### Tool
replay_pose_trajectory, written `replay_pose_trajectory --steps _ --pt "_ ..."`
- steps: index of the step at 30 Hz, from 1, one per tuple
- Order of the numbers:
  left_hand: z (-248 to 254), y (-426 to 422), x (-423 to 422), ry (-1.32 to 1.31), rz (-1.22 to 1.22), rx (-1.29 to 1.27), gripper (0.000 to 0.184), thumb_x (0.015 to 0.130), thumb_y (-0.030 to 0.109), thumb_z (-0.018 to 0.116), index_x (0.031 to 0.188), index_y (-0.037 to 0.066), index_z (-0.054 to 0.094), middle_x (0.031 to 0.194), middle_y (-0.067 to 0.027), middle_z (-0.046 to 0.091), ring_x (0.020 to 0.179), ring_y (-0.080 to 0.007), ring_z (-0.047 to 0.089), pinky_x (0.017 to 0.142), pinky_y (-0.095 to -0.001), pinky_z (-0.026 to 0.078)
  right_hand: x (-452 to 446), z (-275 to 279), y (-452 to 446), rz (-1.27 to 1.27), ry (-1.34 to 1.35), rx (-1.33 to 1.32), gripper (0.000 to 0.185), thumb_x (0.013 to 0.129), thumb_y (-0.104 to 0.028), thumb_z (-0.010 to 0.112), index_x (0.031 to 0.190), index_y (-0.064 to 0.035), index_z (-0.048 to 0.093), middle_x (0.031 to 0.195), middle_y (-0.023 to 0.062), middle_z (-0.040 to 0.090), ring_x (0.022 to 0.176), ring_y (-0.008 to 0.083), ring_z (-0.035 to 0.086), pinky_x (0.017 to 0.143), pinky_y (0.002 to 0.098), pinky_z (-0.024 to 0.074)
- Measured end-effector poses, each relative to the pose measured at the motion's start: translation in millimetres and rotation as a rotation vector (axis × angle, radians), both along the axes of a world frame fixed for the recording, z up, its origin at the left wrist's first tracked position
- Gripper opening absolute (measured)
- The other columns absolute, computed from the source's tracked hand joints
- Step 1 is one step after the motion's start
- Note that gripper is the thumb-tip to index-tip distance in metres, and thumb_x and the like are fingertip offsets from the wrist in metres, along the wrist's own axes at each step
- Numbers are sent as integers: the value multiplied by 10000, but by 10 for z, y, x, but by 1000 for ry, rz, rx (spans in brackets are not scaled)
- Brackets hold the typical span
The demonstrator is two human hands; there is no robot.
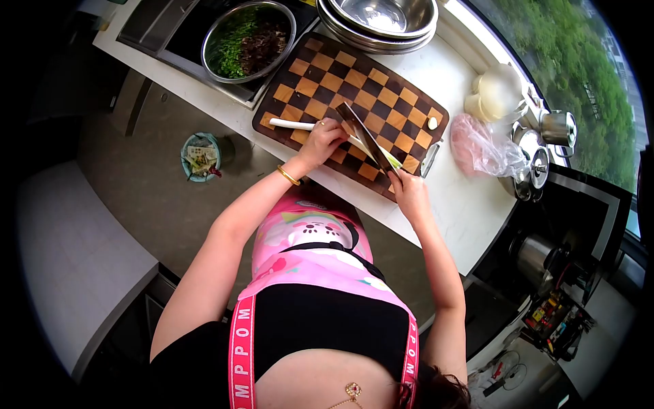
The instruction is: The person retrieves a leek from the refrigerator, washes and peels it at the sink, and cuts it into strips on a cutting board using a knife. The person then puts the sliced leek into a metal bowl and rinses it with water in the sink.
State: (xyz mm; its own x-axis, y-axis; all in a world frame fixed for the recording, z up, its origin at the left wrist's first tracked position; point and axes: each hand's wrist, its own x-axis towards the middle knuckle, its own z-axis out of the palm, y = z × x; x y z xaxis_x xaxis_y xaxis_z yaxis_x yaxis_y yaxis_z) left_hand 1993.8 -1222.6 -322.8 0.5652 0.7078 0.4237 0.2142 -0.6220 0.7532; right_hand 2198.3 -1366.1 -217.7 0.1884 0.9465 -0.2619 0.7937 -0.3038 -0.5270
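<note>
A long scallion (291, 124), white at its left end and green at its right, lies across the near part of a checkered wooden cutting board (340, 60). My left hand (323, 142) is closed around the scallion's middle and presses it to the board. In my right hand (410, 193) is the handle of a broad kitchen knife (368, 139). Its dark blade crosses over the scallion, just right of my left fingers. Whether the edge touches the scallion I cannot tell. A small white piece, perhaps a garlic clove (432, 123), sits at the board's right end.
A metal bowl of chopped green and dark red leaves (248, 42) stands left of the board. Stacked steel bowls (381, 20) are behind it. At right are a plastic bag (487, 146) and a steel pot (558, 127). A bin (201, 157) stands on the floor.
</note>
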Motion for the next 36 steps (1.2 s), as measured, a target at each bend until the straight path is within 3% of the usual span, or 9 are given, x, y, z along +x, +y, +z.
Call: replay_pose_trajectory --steps 7,15,26,36 --pt "23 -10 -17 -16 0 18 106 694 5 680 773 26 614 814 -77 553 809 -265 538 722 -345 427 9 17 21 17 17 23 159 861 -196 569 903 -63 645 686 191 602 652 370 592 577 444 465" --pt "215 68 -286 183 80 184 154 708 72 680 859 85 654 861 -15 558 885 -186 551 838 -354 385 108 96 -62 37 27 3 146 861 -186 571 889 -68 652 677 192 593 654 371 583 580 431 459" --pt "139 97 -436 150 117 53 100 700 34 680 781 52 624 794 -38 551 810 -230 529 728 -337 406 -15 -71 -54 61 -78 -28 181 869 -213 556 878 -52 638 687 198 599 661 383 590 592 458 466" --pt "121 118 -445 143 106 67 111 689 34 679 783 56 623 804 -36 548 834 -223 531 741 -336 403 -25 112 20 31 21 -14 163 861 -190 569 905 -50 641 691 180 609 654 368 593 592 434 469"
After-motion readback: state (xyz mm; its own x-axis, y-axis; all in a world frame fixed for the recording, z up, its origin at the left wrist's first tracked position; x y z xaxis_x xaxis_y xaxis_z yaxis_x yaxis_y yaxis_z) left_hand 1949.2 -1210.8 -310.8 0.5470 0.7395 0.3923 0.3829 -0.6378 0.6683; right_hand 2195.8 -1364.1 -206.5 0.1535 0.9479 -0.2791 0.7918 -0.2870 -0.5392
